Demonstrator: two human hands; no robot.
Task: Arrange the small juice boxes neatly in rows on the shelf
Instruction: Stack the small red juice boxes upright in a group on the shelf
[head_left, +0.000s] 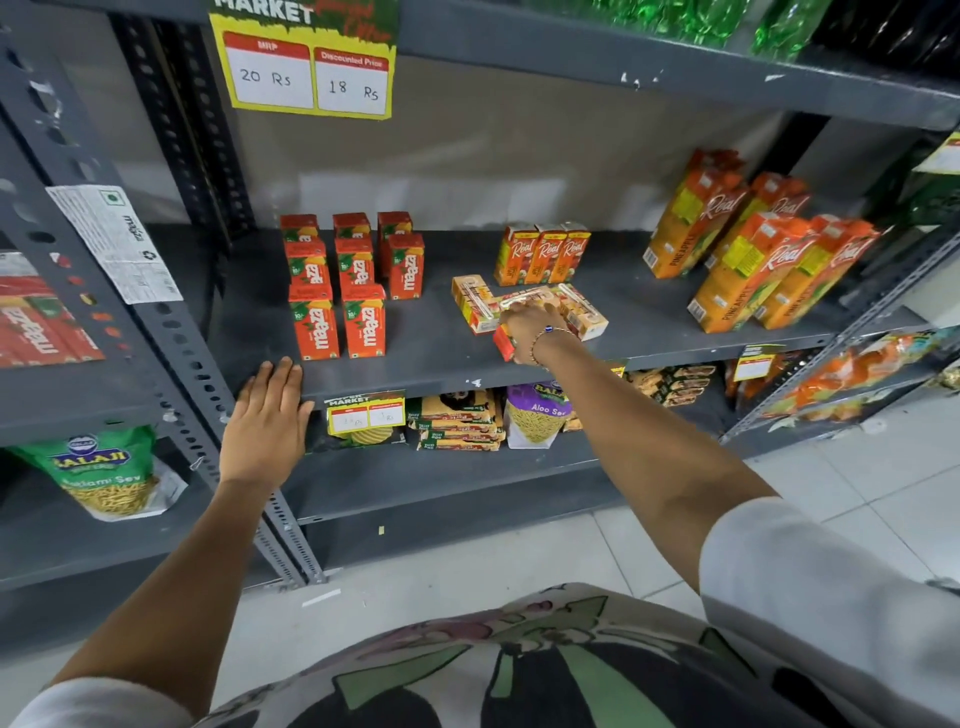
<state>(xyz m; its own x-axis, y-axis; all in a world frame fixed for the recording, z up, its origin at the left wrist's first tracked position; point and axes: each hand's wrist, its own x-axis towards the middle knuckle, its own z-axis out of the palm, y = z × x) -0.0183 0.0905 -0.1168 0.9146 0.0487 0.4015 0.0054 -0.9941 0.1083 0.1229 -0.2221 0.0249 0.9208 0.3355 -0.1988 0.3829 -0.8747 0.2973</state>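
Note:
On the grey shelf (431, 358), several small red Maaza juice boxes (337, 291) stand upright in rows at the left. Three small orange Real juice boxes (543, 254) stand side by side further back in the middle. In front of them several small Real boxes lie flat in a loose heap (478, 301). My right hand (530, 325) reaches into that heap and grips a small box (503, 342) lying at its front edge. My left hand (267, 415) rests flat, fingers together, on the shelf's front lip at the left.
Tall Real pineapple cartons (748, 260) lean at the shelf's right end. A yellow price tag (306, 62) hangs from the shelf above. Snack packets (457, 421) fill the shelf below, and a Balaji bag (104, 473) sits lower left. A slotted upright post (176, 332) borders the shelf.

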